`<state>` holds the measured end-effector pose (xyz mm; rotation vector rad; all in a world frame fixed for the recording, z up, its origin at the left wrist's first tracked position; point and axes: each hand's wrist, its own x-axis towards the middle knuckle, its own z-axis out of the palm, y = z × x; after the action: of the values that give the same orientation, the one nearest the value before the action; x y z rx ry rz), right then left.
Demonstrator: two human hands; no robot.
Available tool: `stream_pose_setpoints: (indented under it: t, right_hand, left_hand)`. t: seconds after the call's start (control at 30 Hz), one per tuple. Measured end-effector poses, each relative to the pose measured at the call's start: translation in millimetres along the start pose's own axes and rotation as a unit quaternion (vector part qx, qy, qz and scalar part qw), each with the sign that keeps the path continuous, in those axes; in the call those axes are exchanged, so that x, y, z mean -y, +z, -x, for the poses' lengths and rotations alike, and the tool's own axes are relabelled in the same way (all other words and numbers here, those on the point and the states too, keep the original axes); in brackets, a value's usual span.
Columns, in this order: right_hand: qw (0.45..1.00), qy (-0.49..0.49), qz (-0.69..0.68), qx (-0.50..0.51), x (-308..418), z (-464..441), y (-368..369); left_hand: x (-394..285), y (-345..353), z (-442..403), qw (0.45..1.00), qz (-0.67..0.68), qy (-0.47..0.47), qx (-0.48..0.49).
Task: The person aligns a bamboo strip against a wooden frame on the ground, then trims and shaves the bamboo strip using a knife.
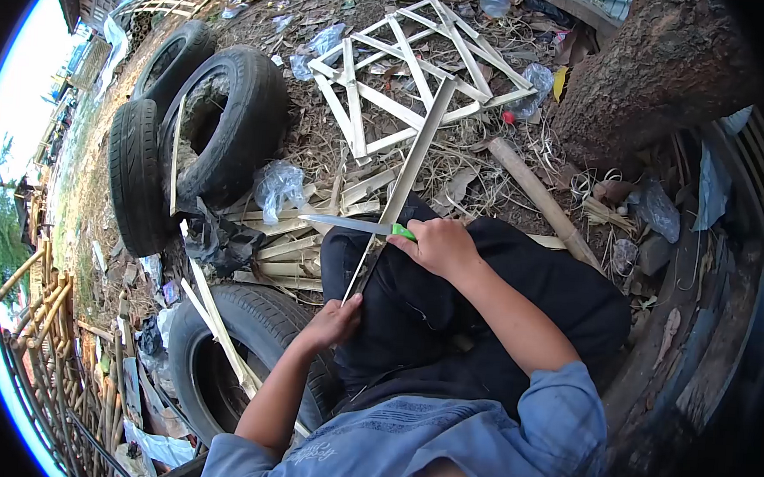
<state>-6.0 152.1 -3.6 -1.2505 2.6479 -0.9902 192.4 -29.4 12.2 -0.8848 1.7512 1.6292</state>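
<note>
My right hand (441, 246) is closed round the green handle of a knife (348, 224), whose blade points left across a long bamboo strip (417, 158). The blade seems to meet the strip's edge, though the exact contact is hard to make out. My left hand (331, 323) grips the strip's lower end beside my knee. From there the strip slants up and away over my dark trousers. Beyond its far end, a lattice frame of pale bamboo slats (410, 61) lies on the ground.
Several old tyres (250, 99) stand and lie at the left. Split bamboo pieces (289, 255) are heaped before my knees, near a crumpled plastic bag (277, 190). A bamboo pole (546, 200) lies at the right below a tree trunk (654, 76). Bamboo poles (50, 367) stand at far left.
</note>
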Motion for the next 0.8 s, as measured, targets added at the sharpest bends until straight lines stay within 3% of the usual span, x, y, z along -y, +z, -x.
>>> stream_pose_setpoints:
  t: [0.1, 0.2, 0.67, 0.73, 0.77, 0.8]
  right_hand:
    - [0.998, -0.013, 0.045, 0.029, -7.7, -5.9, 9.1]
    - [0.996, -0.051, 0.064, 0.040, -24.9, -16.7, 15.7]
    - [0.984, -0.102, 0.147, 0.010, -58.6, -44.9, 15.8]
    - [0.967, 0.217, 0.110, -0.072, -84.2, -59.2, -2.9]
    - [0.945, 0.297, 0.128, -0.056, -124.6, -64.2, -52.1]
    - [0.934, 0.309, 0.168, -0.070, -146.8, -60.6, -92.2]
  left_hand:
    - [0.5, 11.3, 0.3, 0.996, -0.043, 0.012, -0.076]
    - [-14.8, 25.4, 3.7, 0.992, -0.003, 0.041, -0.118]
    - [-10.3, 17.3, -8.0, 0.993, -0.030, 0.026, -0.115]
    - [-0.3, 15.3, -3.4, 0.992, -0.027, 0.021, -0.119]
    - [14.9, 15.1, 3.7, 0.992, -0.031, 0.043, -0.111]
    - [27.1, 10.3, 7.5, 0.991, -0.043, 0.068, -0.106]
